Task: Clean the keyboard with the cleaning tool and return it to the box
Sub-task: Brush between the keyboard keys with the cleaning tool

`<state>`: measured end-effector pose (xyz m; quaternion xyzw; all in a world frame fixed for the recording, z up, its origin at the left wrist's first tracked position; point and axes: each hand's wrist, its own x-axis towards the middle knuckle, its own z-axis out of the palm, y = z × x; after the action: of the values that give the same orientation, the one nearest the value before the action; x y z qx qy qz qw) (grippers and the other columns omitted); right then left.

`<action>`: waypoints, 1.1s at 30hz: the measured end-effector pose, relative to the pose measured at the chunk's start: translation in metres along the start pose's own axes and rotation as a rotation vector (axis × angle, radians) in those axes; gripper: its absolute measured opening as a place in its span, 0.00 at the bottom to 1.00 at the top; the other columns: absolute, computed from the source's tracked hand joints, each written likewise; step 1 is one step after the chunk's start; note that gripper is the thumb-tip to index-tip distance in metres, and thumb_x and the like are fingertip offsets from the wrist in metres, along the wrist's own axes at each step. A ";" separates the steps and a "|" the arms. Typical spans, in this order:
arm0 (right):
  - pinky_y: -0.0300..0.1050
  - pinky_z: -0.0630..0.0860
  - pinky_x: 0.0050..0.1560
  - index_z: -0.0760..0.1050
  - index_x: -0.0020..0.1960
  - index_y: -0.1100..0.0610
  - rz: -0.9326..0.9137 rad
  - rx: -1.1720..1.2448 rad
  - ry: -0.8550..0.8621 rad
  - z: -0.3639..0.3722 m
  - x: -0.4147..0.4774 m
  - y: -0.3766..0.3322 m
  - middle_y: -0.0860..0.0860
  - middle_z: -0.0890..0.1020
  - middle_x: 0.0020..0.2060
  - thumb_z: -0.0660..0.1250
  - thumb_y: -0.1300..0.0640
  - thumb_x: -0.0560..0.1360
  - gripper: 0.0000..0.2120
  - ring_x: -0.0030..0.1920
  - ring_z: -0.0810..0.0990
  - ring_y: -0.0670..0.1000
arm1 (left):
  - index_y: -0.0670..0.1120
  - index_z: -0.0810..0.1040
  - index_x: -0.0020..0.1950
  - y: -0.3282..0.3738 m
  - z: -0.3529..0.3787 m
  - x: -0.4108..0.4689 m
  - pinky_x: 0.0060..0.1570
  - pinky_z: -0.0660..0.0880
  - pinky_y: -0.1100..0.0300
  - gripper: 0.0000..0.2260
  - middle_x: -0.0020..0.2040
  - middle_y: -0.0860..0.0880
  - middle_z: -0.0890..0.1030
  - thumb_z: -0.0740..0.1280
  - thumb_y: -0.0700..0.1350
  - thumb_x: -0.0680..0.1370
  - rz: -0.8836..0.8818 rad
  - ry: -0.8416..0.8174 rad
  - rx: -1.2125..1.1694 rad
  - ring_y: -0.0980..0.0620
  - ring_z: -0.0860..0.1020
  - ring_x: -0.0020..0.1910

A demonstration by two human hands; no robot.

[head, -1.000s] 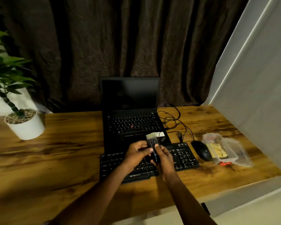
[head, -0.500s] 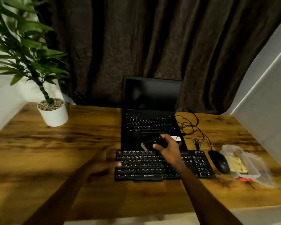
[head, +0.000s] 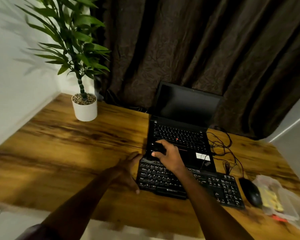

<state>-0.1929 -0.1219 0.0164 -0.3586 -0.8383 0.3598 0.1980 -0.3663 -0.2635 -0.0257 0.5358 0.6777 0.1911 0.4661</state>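
Note:
A black external keyboard [head: 206, 186] lies on the wooden desk in front of an open laptop. My right hand [head: 170, 157] is shut on the dark cleaning tool [head: 157, 147] and holds it over the keyboard's far left corner; its brush end is hidden in the dark. My left hand [head: 128, 172] rests against the keyboard's left edge, fingers around that edge. The clear plastic box [head: 282, 203] stands open at the right end of the desk, with yellow items inside.
The laptop [head: 183, 122] sits just behind the keyboard, screen dark. A black mouse [head: 251, 193] lies between keyboard and box, its cables coiled behind. A potted plant [head: 84, 108] stands at the back left. Dark curtains hang behind the desk [head: 59, 153].
Both hands held the tool over the keyboard's middle a second ago. My left hand let go and went to the keyboard's left edge; my right hand carried the tool leftward. The view swung left.

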 end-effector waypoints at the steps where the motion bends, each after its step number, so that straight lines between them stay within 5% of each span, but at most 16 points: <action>1: 0.38 0.81 0.49 0.77 0.60 0.52 0.012 -0.005 -0.013 -0.002 -0.001 0.000 0.47 0.83 0.48 0.75 0.61 0.72 0.18 0.48 0.82 0.42 | 0.55 0.53 0.81 0.005 -0.001 -0.001 0.74 0.56 0.58 0.63 0.81 0.51 0.54 0.85 0.56 0.53 0.032 0.048 0.039 0.48 0.54 0.79; 3: 0.36 0.81 0.44 0.75 0.61 0.52 0.043 -0.026 -0.035 -0.011 -0.001 0.003 0.47 0.82 0.49 0.73 0.62 0.73 0.18 0.46 0.81 0.40 | 0.57 0.51 0.81 0.004 -0.001 0.003 0.78 0.51 0.50 0.60 0.82 0.51 0.49 0.85 0.52 0.58 0.058 0.119 0.129 0.47 0.50 0.80; 6: 0.30 0.78 0.39 0.75 0.62 0.53 0.062 -0.053 -0.026 -0.022 -0.004 0.010 0.48 0.83 0.49 0.72 0.62 0.74 0.18 0.45 0.81 0.39 | 0.64 0.49 0.79 -0.007 0.000 0.010 0.77 0.54 0.46 0.65 0.81 0.58 0.46 0.83 0.62 0.50 0.052 0.125 0.210 0.47 0.49 0.80; 12: 0.33 0.80 0.40 0.75 0.61 0.51 0.040 -0.049 -0.061 -0.009 0.001 0.002 0.47 0.82 0.48 0.72 0.62 0.75 0.17 0.46 0.82 0.40 | 0.58 0.49 0.81 -0.009 0.005 0.009 0.76 0.52 0.53 0.63 0.81 0.57 0.44 0.85 0.57 0.56 0.128 0.167 0.204 0.52 0.46 0.79; 16: 0.33 0.79 0.39 0.75 0.60 0.52 -0.015 -0.039 -0.102 0.010 0.009 -0.014 0.50 0.83 0.47 0.72 0.62 0.74 0.16 0.44 0.82 0.41 | 0.54 0.46 0.82 -0.013 0.005 0.006 0.74 0.48 0.59 0.72 0.81 0.56 0.42 0.76 0.72 0.44 0.118 0.130 0.134 0.55 0.44 0.78; 19: 0.33 0.79 0.38 0.75 0.60 0.52 -0.023 -0.030 -0.105 0.013 0.009 -0.017 0.50 0.83 0.48 0.72 0.62 0.75 0.16 0.45 0.82 0.41 | 0.55 0.46 0.82 -0.017 0.004 0.009 0.78 0.48 0.53 0.75 0.81 0.58 0.40 0.70 0.78 0.40 0.076 0.132 0.171 0.50 0.42 0.79; 26: 0.43 0.83 0.37 0.73 0.64 0.51 0.036 -0.120 -0.097 -0.013 0.002 -0.003 0.48 0.81 0.46 0.71 0.60 0.75 0.19 0.40 0.84 0.47 | 0.60 0.46 0.81 -0.017 0.005 0.011 0.77 0.49 0.47 0.67 0.81 0.60 0.42 0.83 0.63 0.51 0.082 0.165 0.211 0.48 0.41 0.79; 33: 0.34 0.80 0.38 0.74 0.63 0.52 0.002 -0.073 -0.094 0.010 0.003 -0.017 0.50 0.81 0.48 0.71 0.62 0.75 0.18 0.44 0.83 0.45 | 0.59 0.46 0.81 -0.022 0.006 0.013 0.78 0.49 0.49 0.70 0.81 0.59 0.40 0.75 0.73 0.44 0.067 0.136 0.197 0.50 0.39 0.79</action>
<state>-0.2086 -0.1325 0.0233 -0.3491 -0.8588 0.3457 0.1450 -0.3733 -0.2606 -0.0504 0.5874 0.7047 0.1748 0.3575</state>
